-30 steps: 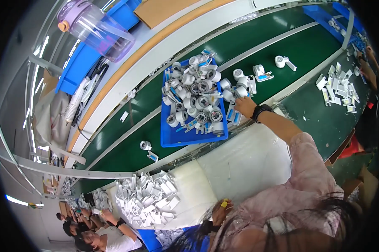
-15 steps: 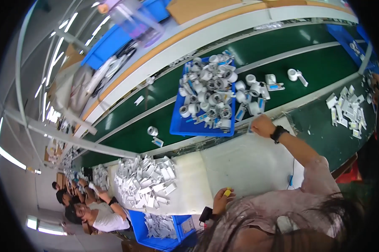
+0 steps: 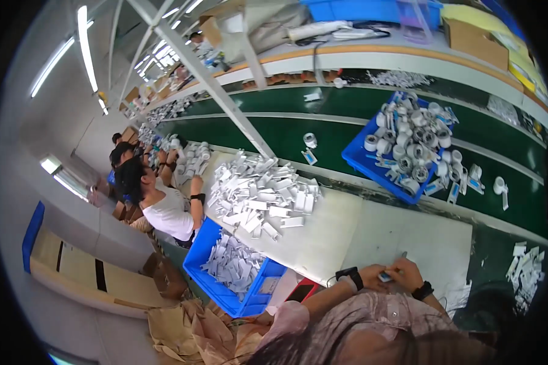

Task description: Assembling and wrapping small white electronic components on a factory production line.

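My left hand (image 3: 371,277) and my right hand (image 3: 406,275) are together above the near edge of the pale work mat (image 3: 407,231). Between them is a small white-and-blue part (image 3: 384,277), mostly covered by fingers. The left fingers are closed round it, and the right fingers are bent against it. A thin grey tip (image 3: 404,255) sticks up beside my right hand; what it belongs to is hidden. To the left on the mat lies a heap of white plastic pieces (image 3: 261,194).
A blue tray (image 3: 353,152) heaped with round white parts rests on the green conveyor (image 3: 274,131). A blue bin (image 3: 195,258) of white pieces stands left of me. More white pieces (image 3: 526,274) lie far right. A co-worker in white (image 3: 170,213) works at left.
My view has turned left. My right hand has come back from beside the blue tray to meet my left hand. The yellow thing in my left hand no longer shows.
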`<state>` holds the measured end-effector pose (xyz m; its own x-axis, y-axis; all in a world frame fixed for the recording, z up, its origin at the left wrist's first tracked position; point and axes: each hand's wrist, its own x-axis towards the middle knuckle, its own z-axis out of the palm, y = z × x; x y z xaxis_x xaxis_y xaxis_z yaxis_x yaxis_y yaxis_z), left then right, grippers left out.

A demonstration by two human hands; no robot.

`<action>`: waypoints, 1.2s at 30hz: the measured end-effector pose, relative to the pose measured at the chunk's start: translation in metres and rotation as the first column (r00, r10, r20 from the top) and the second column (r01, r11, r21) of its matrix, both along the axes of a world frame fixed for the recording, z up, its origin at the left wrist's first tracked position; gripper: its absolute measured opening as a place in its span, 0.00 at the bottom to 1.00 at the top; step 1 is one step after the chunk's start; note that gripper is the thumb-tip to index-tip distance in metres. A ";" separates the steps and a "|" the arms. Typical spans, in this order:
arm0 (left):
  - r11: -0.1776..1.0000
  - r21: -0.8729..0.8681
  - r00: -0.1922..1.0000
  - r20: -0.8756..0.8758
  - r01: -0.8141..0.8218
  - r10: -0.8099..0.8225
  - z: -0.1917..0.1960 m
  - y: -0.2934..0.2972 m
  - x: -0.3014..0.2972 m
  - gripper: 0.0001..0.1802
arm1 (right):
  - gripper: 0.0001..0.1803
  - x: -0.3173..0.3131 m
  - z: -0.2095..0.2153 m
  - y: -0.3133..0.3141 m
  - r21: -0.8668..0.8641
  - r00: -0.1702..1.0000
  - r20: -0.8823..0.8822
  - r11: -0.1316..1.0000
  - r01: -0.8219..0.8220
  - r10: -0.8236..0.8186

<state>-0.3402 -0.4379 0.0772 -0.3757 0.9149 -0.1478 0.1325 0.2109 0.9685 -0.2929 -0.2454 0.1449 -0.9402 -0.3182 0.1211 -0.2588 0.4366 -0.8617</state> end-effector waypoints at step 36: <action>0.705 0.076 0.634 -0.376 -0.706 0.676 0.046 -0.035 0.054 0.15 | 0.07 0.009 -0.018 -0.001 -0.029 0.906 0.417 0.997 -0.073 0.078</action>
